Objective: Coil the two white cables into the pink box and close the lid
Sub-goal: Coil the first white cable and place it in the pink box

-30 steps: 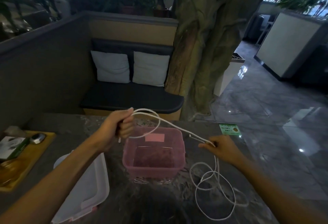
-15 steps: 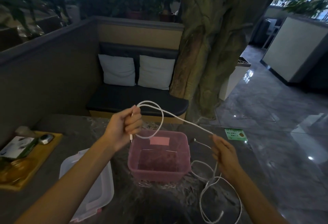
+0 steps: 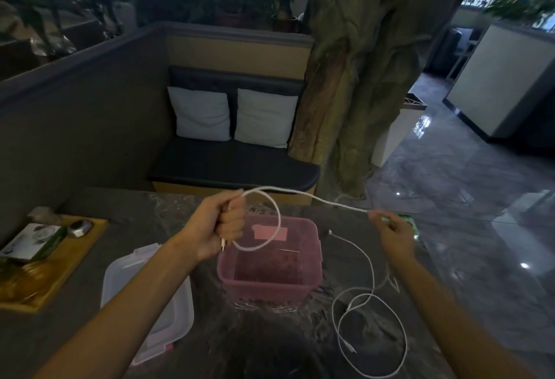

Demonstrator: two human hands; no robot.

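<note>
A pink box (image 3: 312, 261) stands open in the middle of the dark table, nothing visible inside. My left hand (image 3: 220, 222) is fisted round one white cable (image 3: 315, 199) above the box's far left corner; one loop hangs from the fist and a plug sticks out below it. The cable runs taut to my right hand (image 3: 393, 233), which pinches it right of the box. A second white cable (image 3: 371, 297) lies in loose loops on the table right of the box. The clear lid (image 3: 177, 315) lies flat to the box's left.
A wooden tray (image 3: 75, 255) with a small carton and a round metal object sits at the table's left edge. A green card (image 3: 410, 222) lies behind my right hand. Beyond the table are a bench with two cushions and a tree trunk.
My right hand rose and slid outward along the cable, pulling it taut. My left hand keeps its loop above the box. The view shifted slightly.
</note>
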